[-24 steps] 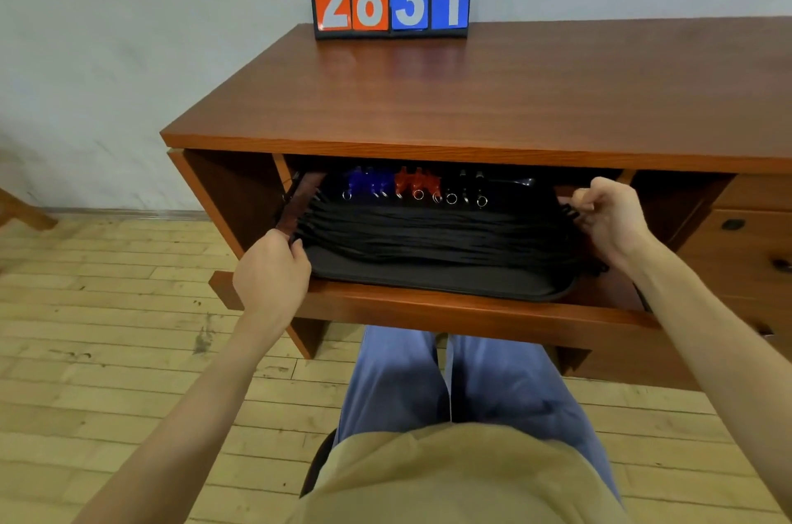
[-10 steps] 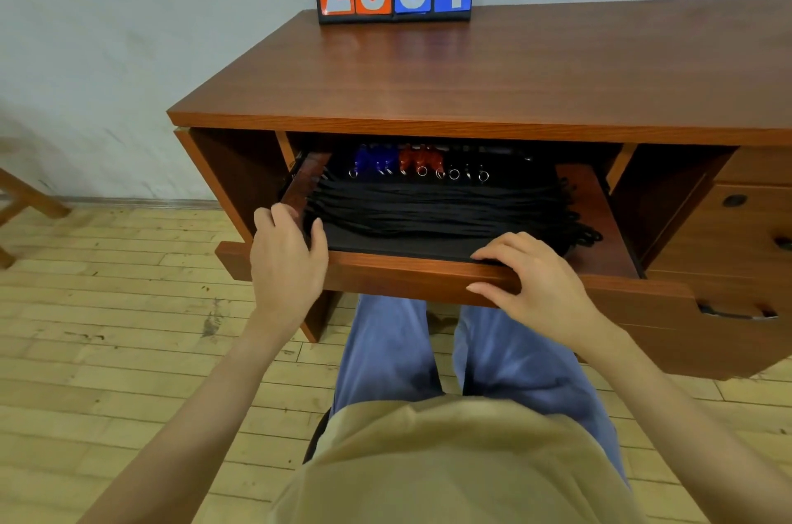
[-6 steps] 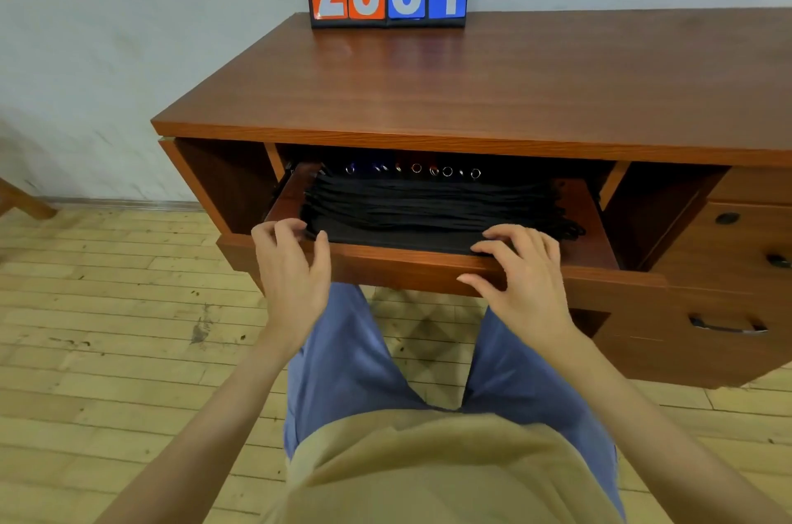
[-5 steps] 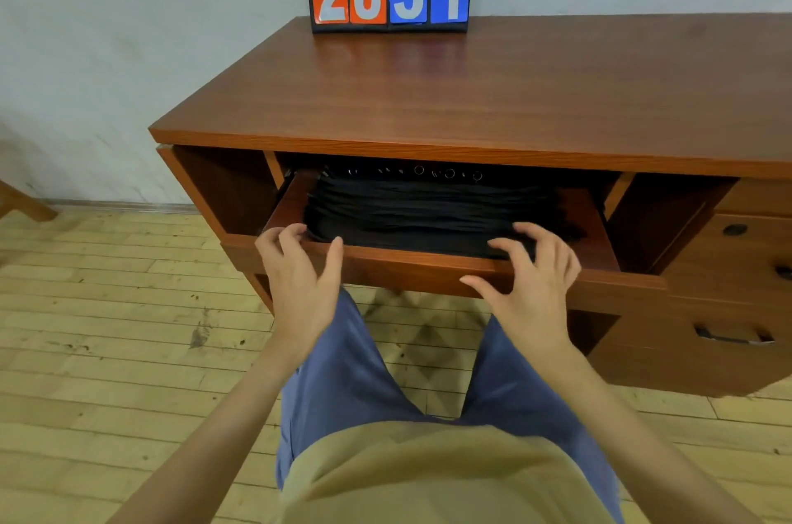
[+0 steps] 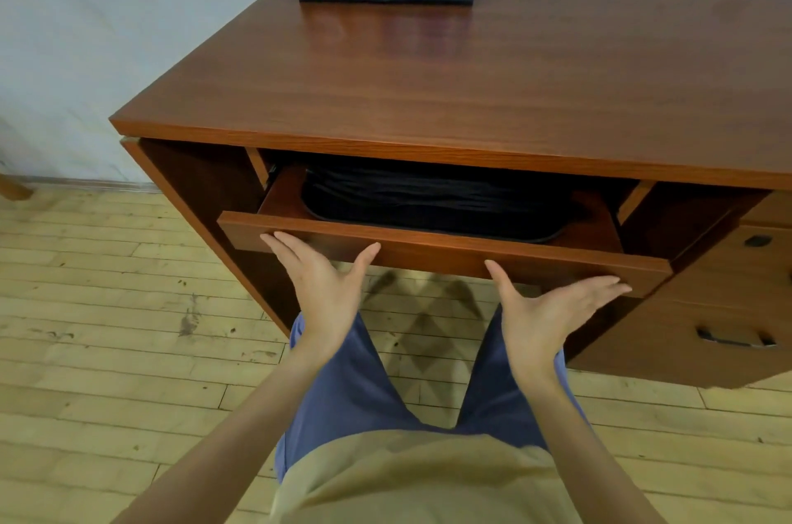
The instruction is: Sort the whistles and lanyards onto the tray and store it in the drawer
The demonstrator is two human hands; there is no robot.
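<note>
While the desk (image 5: pixel 493 77) stands solid against the wall, its shallow centre drawer (image 5: pixel 445 255) is only partly shut, and that is where trouble could start. Both palms are flat against the drawer front: the left hand (image 5: pixel 319 279) near its left end, the right hand (image 5: pixel 553 305) right of the middle. Both are spread wide and grasp nothing. Because neither hand sits at the centre, an uneven push could, I judge, skew the drawer on its runners and jam it short of closed.

Inside lies the black tray (image 5: pixel 433 219), its rounded front rim just behind the drawer front, loaded with black lanyards (image 5: pixel 437 191) laid in rows. The whistles are hidden under the desktop edge and cannot be seen from here. A hard shove might slide the tray back or bunch the cords, undoing the sorting. A loop at the right end of the pile seems to reach past the tray rim, so it could catch between drawer side and frame. The left fingertips (image 5: pixel 278 238) rest close to the drawer's top edge, so they risk a pinch under the desktop at the end of the push.
</note>
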